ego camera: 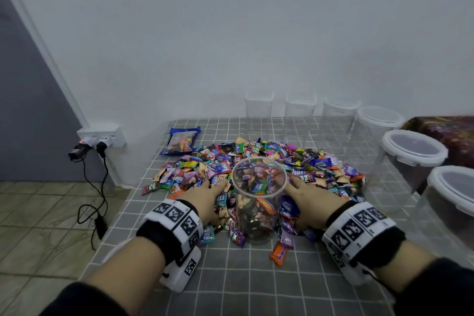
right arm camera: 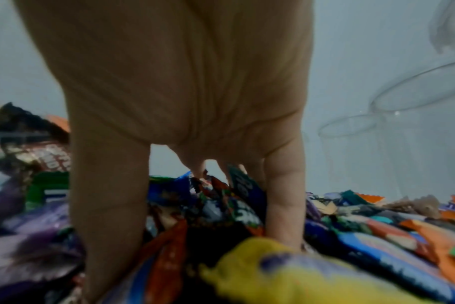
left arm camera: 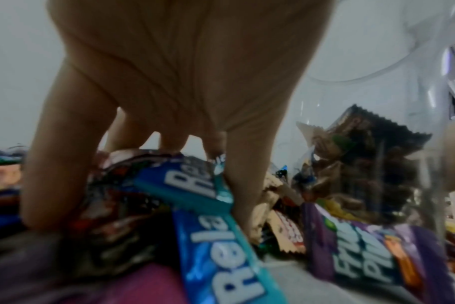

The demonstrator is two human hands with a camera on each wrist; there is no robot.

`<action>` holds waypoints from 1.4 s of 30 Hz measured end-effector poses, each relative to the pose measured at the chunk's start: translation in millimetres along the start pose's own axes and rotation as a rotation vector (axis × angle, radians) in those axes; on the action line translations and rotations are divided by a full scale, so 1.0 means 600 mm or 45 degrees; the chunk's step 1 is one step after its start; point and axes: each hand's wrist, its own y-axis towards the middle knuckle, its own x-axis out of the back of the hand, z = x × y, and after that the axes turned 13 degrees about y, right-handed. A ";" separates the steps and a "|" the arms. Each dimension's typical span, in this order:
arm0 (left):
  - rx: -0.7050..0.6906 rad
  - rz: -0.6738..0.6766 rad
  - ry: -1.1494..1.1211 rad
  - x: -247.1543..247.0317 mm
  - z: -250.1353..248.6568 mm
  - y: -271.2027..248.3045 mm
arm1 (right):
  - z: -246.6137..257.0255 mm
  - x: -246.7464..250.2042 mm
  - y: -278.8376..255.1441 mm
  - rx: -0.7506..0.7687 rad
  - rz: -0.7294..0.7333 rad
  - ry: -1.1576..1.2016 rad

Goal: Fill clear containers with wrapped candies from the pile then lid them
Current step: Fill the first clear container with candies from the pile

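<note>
A clear round container (ego camera: 257,195) stands upright at the near edge of the pile of wrapped candies (ego camera: 256,159) and holds candies nearly to its rim; it has no lid. My left hand (ego camera: 205,197) lies palm down on the candies just left of it. In the left wrist view the left hand (left arm camera: 153,164) has its fingers spread, their tips sunk among blue wrappers, with the container wall (left arm camera: 377,102) close on the right. My right hand (ego camera: 311,200) lies on the candies just right of the container. The right wrist view shows the right hand (right arm camera: 195,185) with spread fingers pressing into the pile.
Several empty clear containers with white lids line the back and right side (ego camera: 300,113) (ego camera: 413,159). A blue snack bag (ego camera: 180,141) lies at the back left. An orange candy (ego camera: 280,254) sits alone in front. The table's left edge drops to a tiled floor with a socket and cables (ego camera: 102,138).
</note>
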 end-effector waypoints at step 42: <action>0.172 -0.595 -0.317 0.001 -0.003 -0.006 | 0.004 0.019 -0.014 0.007 -0.474 0.209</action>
